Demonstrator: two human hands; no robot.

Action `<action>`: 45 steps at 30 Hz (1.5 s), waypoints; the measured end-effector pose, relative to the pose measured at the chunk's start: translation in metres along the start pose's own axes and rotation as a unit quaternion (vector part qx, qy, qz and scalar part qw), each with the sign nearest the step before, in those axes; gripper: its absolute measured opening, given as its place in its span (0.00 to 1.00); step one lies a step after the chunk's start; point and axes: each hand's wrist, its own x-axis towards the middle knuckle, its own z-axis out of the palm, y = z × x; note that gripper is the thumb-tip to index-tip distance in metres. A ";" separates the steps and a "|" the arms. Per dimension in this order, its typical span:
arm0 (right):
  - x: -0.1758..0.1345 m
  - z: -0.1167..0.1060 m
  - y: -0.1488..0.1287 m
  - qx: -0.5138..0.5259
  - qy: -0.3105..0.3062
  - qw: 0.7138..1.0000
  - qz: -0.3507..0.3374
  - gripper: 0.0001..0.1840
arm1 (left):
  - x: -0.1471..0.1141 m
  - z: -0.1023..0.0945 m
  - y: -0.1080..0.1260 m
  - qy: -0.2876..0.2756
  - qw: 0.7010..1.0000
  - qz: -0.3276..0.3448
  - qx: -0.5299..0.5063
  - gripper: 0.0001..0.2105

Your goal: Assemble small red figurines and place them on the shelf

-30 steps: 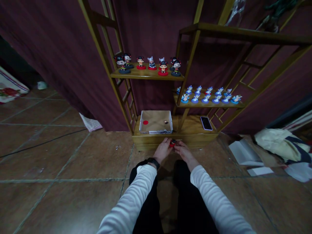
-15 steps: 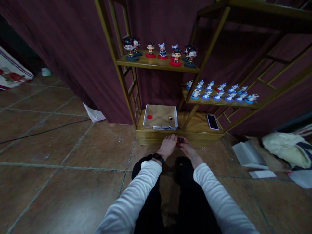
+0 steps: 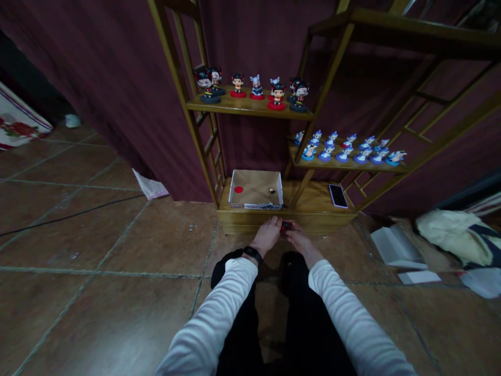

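Note:
Both my hands meet in front of the shelf's low base, fingers closed around a small black-and-red figurine point(image 3: 285, 225). My left hand point(image 3: 268, 233) grips it from the left, and my right hand point(image 3: 299, 237) pinches it from the right. Most of the figurine is hidden by the fingers. Just beyond them, an open cardboard box point(image 3: 256, 180) rests on the bottom shelf. Inside lie a red disc point(image 3: 238, 190) at the left and a small dark-and-light piece point(image 3: 272, 190) at the right.
Black-haired and grey-haired figurines point(image 3: 277, 96) stand on the upper shelf point(image 3: 250, 107). Several blue-and-white figurines point(image 3: 344, 153) fill the middle right shelf. A phone point(image 3: 338, 196) lies on the bottom shelf. White packaging point(image 3: 395, 248) and a pale cloth bundle point(image 3: 457, 235) are on the floor at right.
The camera view has shifted slightly, so the shelf appears a little lower and further left. My hands stay together on the figurine, with hardly any visible motion.

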 end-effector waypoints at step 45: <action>-0.033 0.022 -0.003 0.059 -0.003 0.998 0.004 0.13 | -0.027 0.003 0.010 0.083 0.983 -0.129 -0.106 0.14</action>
